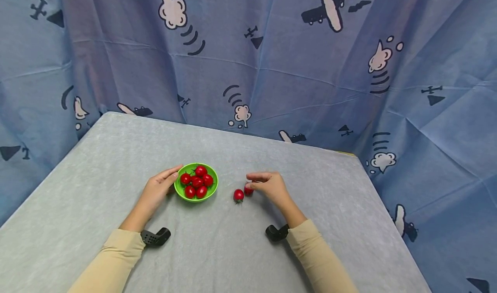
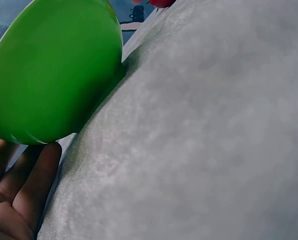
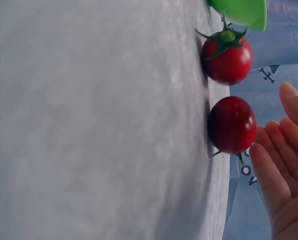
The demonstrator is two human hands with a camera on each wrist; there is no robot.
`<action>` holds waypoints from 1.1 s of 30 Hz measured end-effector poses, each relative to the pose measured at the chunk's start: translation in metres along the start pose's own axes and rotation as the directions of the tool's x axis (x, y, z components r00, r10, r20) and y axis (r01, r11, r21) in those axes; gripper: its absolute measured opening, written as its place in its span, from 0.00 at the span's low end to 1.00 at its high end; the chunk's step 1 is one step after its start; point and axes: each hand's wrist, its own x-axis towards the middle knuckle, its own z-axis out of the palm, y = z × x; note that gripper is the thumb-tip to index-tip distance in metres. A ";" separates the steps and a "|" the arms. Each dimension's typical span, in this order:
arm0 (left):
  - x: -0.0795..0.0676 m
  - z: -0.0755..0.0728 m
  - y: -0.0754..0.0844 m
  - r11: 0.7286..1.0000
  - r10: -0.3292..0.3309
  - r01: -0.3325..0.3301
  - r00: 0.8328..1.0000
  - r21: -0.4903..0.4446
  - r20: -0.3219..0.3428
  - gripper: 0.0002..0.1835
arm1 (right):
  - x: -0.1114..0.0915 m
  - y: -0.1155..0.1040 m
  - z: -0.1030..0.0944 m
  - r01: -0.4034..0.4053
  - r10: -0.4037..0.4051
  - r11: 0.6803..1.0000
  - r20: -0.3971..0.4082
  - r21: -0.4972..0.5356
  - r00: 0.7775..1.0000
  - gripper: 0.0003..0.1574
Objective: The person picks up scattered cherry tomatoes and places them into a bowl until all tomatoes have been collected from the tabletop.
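A green bowl point(image 1: 214, 191) holding several cherry tomatoes point(image 1: 197, 181) stands on the cloth-covered table. At its left side is my left hand point(image 1: 158, 190), the extended fingertips right against the bowl's outer wall; the left wrist view shows the fingers point(image 2: 36, 182) at the wall of the bowl point(image 2: 58, 70). Two loose cherry tomatoes lie close together right of the bowl, one point(image 1: 238, 195) with its green stem showing. Over the other tomato point(image 3: 232, 125) reaches my right hand point(image 1: 271, 187), thumb and fingers spread apart beside it, and the hand partly covers that tomato in the head view.
A pale grey cloth point(image 1: 217, 254) covers the table. Behind it hangs a blue curtain point(image 1: 217, 73) printed with planes and clouds. Each wrist wears a black camera band, the left band point(image 1: 156, 237) and the right band point(image 1: 276, 232).
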 end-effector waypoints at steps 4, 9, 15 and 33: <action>0.000 0.000 0.000 1.000 -0.003 0.003 1.000 -0.002 0.001 0.28 | -0.001 0.003 -0.003 0.001 -0.001 1.000 0.000 -0.018 1.000 0.21; 0.000 0.000 0.000 1.000 -0.003 0.003 1.000 -0.011 0.003 0.28 | -0.001 0.006 -0.006 -0.013 0.013 1.000 0.003 -0.026 1.000 0.22; 0.000 0.000 -0.001 1.000 0.000 0.000 1.000 -0.018 0.004 0.28 | -0.001 0.009 -0.007 -0.047 0.048 0.997 0.019 -0.054 0.999 0.22; 0.000 0.000 0.000 1.000 -0.008 0.008 1.000 -0.019 0.008 0.28 | -0.001 0.010 -0.003 -0.039 0.044 0.994 0.048 -0.105 0.998 0.18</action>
